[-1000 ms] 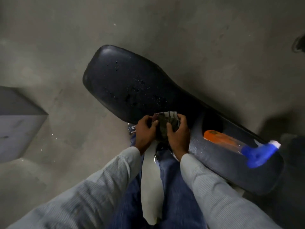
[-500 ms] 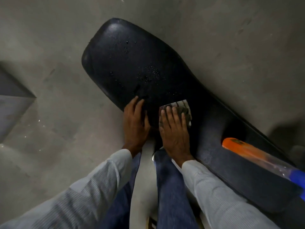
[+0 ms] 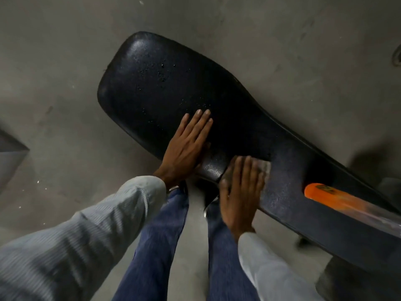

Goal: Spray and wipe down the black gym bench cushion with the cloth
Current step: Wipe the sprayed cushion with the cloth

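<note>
The black gym bench cushion (image 3: 165, 83) runs from upper left to lower right, with spray droplets on its wide end. My left hand (image 3: 186, 146) lies flat on the cushion near its front edge, fingers straight. My right hand (image 3: 240, 190) presses flat on the cloth (image 3: 263, 167), of which only a pale blurred corner shows past my fingertips, on the narrower part of the cushion. An orange spray bottle (image 3: 332, 196) lies on the cushion at the right; its head is cut off by the frame edge.
Grey concrete floor (image 3: 65, 61) surrounds the bench. A grey block corner (image 3: 10, 153) juts in at the left edge. My legs in blue jeans (image 3: 160, 242) stand against the bench's front side. A dark object (image 3: 398, 55) sits at the right edge.
Both hands left off bunching the cloth and went flat on the cushion. My left hand slid further onto the pad; my right hand with the cloth moved right along the cushion.
</note>
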A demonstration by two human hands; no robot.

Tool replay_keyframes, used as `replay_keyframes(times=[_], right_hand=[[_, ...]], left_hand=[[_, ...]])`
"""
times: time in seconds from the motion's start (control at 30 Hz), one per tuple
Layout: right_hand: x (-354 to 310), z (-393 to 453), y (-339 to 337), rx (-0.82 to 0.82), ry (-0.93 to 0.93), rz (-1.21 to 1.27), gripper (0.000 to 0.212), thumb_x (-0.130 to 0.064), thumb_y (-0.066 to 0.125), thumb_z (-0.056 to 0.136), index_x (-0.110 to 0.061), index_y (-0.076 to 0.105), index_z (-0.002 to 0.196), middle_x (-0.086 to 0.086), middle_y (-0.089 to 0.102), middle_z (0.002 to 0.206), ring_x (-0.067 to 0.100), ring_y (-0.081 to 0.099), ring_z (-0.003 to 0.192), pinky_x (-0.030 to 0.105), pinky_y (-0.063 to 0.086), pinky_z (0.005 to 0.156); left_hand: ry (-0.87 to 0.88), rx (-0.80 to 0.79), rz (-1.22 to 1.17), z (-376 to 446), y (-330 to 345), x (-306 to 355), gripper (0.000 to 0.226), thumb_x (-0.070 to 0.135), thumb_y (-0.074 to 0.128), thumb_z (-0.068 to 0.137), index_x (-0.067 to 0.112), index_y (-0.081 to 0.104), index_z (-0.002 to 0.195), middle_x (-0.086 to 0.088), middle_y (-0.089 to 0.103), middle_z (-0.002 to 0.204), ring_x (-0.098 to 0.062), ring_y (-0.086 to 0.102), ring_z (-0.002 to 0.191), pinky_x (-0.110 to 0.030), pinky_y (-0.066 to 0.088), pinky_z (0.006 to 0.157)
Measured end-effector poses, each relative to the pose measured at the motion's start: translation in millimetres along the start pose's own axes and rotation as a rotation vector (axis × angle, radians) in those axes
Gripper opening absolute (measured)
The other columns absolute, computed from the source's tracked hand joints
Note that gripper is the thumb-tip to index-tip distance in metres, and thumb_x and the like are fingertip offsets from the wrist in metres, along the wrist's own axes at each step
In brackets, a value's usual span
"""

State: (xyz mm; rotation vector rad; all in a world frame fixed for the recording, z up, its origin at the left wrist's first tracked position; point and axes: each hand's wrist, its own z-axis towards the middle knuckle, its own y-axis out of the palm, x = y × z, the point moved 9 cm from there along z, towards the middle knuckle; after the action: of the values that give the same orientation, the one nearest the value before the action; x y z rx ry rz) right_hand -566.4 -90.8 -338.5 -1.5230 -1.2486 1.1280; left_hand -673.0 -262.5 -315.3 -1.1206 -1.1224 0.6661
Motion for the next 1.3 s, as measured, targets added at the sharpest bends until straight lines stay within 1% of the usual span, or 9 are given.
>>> replay_keyframes(times=[0.13, 0.23, 0.47, 0.6, 0.73, 0.87, 0.97, 1.13, 1.3], right_hand=[[-51, 29, 3, 0.008, -0.196, -0.009, 0.069, -0.045, 0.033, 0.114, -0.019, 0.009, 0.174, 0.011, 0.005, 0.182, 0.029, 0.002, 0.169, 0.056, 0.015, 0.136], [-47, 81, -9, 0.062, -0.290, 0.007, 0.064, -0.042, 0.033, 0.116, -0.021, 0.015, 0.173, 0.012, 0.013, 0.181, 0.029, 0.008, 0.169, 0.054, 0.016, 0.136], [32, 28, -22, 0.133, 0.269, 0.051, 0.061, -0.037, 0.031, 0.116, -0.018, 0.023, 0.173, 0.015, 0.019, 0.180, 0.037, 0.016, 0.168, 0.060, 0.016, 0.134], [-40, 12, -1, 0.029, 0.042, 0.114, 0.068, -0.042, 0.032, 0.117, -0.029, -0.001, 0.174, 0.009, 0.006, 0.183, 0.031, 0.004, 0.170, 0.057, 0.012, 0.136], [-34, 92, -17, 0.067, -0.233, 0.056, 0.064, -0.045, 0.034, 0.115, -0.030, 0.013, 0.173, 0.009, 0.014, 0.181, 0.032, 0.015, 0.169, 0.054, 0.015, 0.136], [57, 92, -36, 0.160, 0.169, 0.078, 0.059, -0.041, 0.034, 0.116, -0.024, 0.028, 0.172, 0.015, 0.024, 0.179, 0.037, 0.019, 0.167, 0.058, 0.017, 0.135], [55, 31, -28, 0.156, 0.412, 0.098, 0.060, -0.038, 0.032, 0.116, -0.020, 0.024, 0.173, 0.016, 0.021, 0.180, 0.039, 0.017, 0.168, 0.062, 0.018, 0.133], [-56, 29, -2, -0.013, -0.034, 0.119, 0.065, -0.046, 0.030, 0.115, -0.028, 0.010, 0.175, 0.011, 0.008, 0.183, 0.032, 0.008, 0.170, 0.057, 0.013, 0.136], [-18, 110, -26, 0.090, -0.182, 0.092, 0.059, -0.044, 0.032, 0.117, -0.029, 0.024, 0.173, 0.010, 0.020, 0.181, 0.033, 0.016, 0.169, 0.053, 0.013, 0.137]], left_hand=[[0.024, -0.034, 0.007, -9, 8, -6, 0.060, 0.036, 0.032, 0.115, 0.002, 0.031, 0.164, -0.019, 0.023, 0.174, -0.034, 0.018, 0.164, -0.056, 0.016, 0.133], [0.043, -0.038, 0.028, -9, 15, -5, 0.061, 0.036, 0.041, 0.113, 0.001, 0.033, 0.163, -0.019, 0.024, 0.174, -0.035, 0.019, 0.163, -0.056, 0.015, 0.133], [0.023, -0.020, 0.029, -1, 14, 2, 0.064, 0.039, 0.049, 0.109, 0.001, 0.039, 0.160, -0.018, 0.030, 0.172, -0.033, 0.023, 0.163, -0.059, 0.017, 0.132], [0.013, -0.032, 0.049, -2, 13, -1, 0.064, 0.043, 0.043, 0.111, 0.004, 0.036, 0.162, -0.018, 0.027, 0.173, -0.034, 0.020, 0.163, -0.062, 0.015, 0.132], [0.029, -0.044, 0.090, -5, 14, -11, 0.064, 0.042, 0.044, 0.110, 0.004, 0.039, 0.161, -0.018, 0.027, 0.173, -0.035, 0.021, 0.163, -0.064, 0.014, 0.131], [0.048, -0.065, 0.098, -9, 11, -8, 0.066, 0.045, 0.045, 0.109, 0.006, 0.037, 0.162, -0.016, 0.026, 0.174, -0.034, 0.019, 0.164, -0.065, 0.013, 0.130], [0.040, -0.066, 0.085, -6, 7, -2, 0.066, 0.045, 0.044, 0.110, 0.005, 0.039, 0.162, -0.016, 0.027, 0.174, -0.033, 0.020, 0.163, -0.065, 0.014, 0.130], [0.021, -0.070, 0.073, -9, 9, -5, 0.061, 0.040, 0.037, 0.111, 0.006, 0.038, 0.162, -0.017, 0.028, 0.173, -0.034, 0.021, 0.163, -0.066, 0.014, 0.130], [-0.013, -0.069, 0.107, -17, 11, -13, 0.062, 0.035, 0.042, 0.110, 0.005, 0.036, 0.163, -0.017, 0.025, 0.174, -0.035, 0.019, 0.163, -0.066, 0.013, 0.130]])
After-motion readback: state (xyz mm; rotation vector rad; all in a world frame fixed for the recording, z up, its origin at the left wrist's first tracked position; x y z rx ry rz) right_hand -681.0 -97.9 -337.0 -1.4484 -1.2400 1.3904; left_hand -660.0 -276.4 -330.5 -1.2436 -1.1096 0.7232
